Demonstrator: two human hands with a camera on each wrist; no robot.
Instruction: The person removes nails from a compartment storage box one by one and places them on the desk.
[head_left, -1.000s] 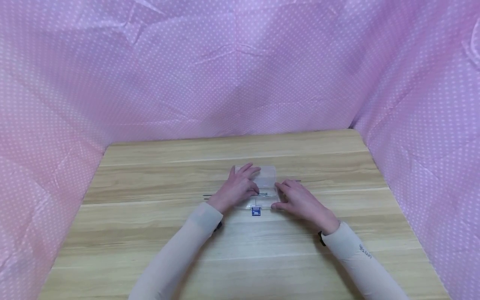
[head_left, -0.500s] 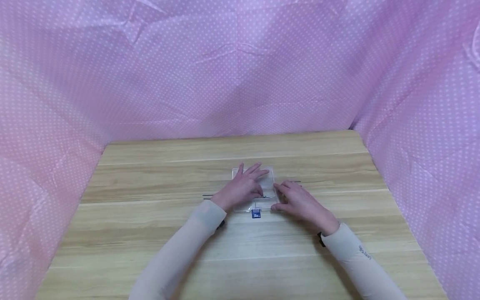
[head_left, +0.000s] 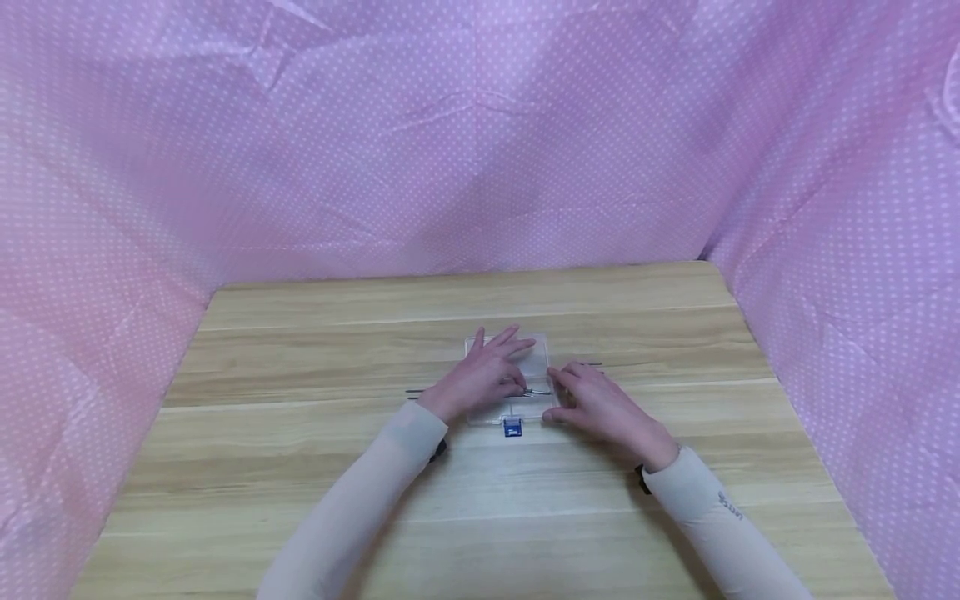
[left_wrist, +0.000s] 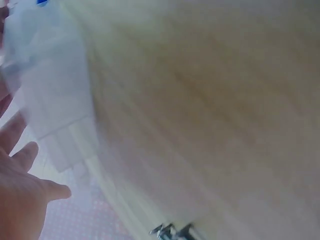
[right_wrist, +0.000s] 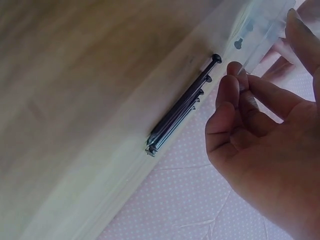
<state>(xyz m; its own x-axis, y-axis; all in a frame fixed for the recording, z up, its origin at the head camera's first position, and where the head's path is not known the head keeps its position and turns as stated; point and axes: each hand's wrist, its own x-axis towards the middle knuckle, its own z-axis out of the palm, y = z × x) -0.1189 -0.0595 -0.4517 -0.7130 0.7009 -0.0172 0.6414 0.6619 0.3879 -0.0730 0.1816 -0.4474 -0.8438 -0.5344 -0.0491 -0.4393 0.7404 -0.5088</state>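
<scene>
A clear plastic box (head_left: 528, 407) lies open on the table, its lid (head_left: 534, 357) folded back and a blue latch (head_left: 513, 428) at its front. My left hand (head_left: 480, 379) reaches over it, thumb and index finger pinching a long metal nail (head_left: 538, 392) inside; the other fingers stretch out over the lid. My right hand (head_left: 596, 408) grips the box's right end, with its thumb at the front corner. In the right wrist view the fingers (right_wrist: 228, 90) are curled beside the clear wall. The left fingertips are out of clear sight in the left wrist view.
Several dark long nails (right_wrist: 182, 100) lie side by side on the table right of the box, partly behind my right hand. More nails (head_left: 414, 392) lie to the left, under my left wrist. A pink dotted curtain (head_left: 465, 167) surrounds the wooden table (head_left: 480, 517).
My left hand has shifted slightly right, and its fingertips have come to the nail in the box. The box has moved slightly toward the front. My right hand has hardly moved.
</scene>
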